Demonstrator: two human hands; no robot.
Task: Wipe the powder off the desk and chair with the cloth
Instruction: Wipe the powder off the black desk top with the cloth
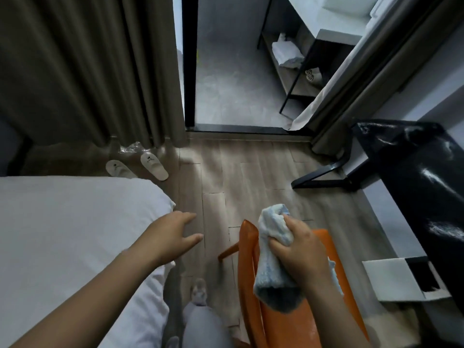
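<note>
An orange chair (296,322) stands at the bottom right, its back toward the floor's middle. My right hand (298,249) is above it, closed around a bunched pale blue cloth (272,249) whose lower end is dark grey. The black desk (421,177) runs along the right wall and carries white powder streaks (445,228). My left hand (173,234) hovers over the floor beside the bed corner, fingers spread and holding nothing.
A white bed (62,234) fills the lower left. Two white slippers (136,168) lie by the brown curtain (88,71). An open white box (401,277) sits at the desk's near end. A doorway leads to a tiled room with a metal rack (293,71).
</note>
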